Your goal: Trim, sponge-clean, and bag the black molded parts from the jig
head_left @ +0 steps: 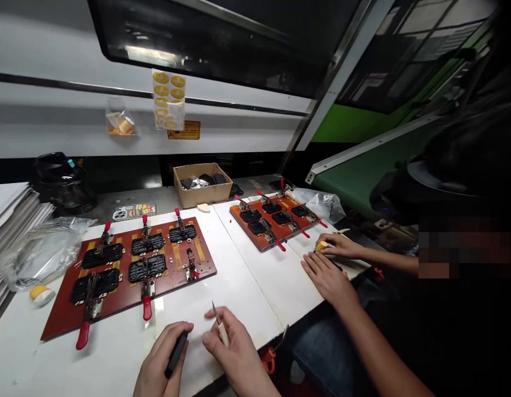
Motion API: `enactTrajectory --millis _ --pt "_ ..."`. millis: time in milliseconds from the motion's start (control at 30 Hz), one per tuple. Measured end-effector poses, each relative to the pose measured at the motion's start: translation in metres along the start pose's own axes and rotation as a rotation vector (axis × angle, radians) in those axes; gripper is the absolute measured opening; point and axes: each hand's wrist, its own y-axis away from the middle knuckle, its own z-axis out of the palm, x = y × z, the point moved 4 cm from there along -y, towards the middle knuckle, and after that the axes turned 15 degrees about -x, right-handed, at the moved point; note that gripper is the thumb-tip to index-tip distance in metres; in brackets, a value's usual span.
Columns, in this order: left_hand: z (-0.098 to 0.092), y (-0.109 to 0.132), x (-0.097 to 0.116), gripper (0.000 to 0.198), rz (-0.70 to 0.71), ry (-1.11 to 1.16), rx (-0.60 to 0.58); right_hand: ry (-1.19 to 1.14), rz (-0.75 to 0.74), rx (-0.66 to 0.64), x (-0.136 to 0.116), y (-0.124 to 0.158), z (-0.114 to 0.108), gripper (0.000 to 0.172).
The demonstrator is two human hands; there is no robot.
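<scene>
Low in the head view, my left hand (158, 358) is closed around a flat black plastic part (176, 354), held on edge. Beside it, my right hand (241, 353) grips a small knife (222, 331) by its pale handle, the pointed blade tilted up and apart from the part. Beyond my hands lies a reddish-brown fixture board (129, 298) with red-handled toggle clamps (146, 300). Several black ribbed parts (146, 268) sit on it. At the board's right front corner, one clamp (191, 264) stands with no black part under it.
At my right, a co-worker's hands (332, 275) work with a yellow round thing (321, 246), near a second clamp board (259, 242). A cardboard box (203, 194) of dark parts, a phone (133, 212), a plastic bag (44, 253) and stacked papers (15, 231) surround the white table (238, 275).
</scene>
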Motion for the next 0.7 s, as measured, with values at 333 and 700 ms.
enactTrajectory --millis 333,700 --pt "-0.01 0.006 0.001 0.028 0.039 -0.046 -0.128 0.12 0.069 0.013 0.005 -0.003 0.028 0.052" --pt "0.011 0.018 -0.019 0.047 0.154 -0.184 0.07 -0.01 0.072 -0.02 0.012 -0.004 0.025 0.034"
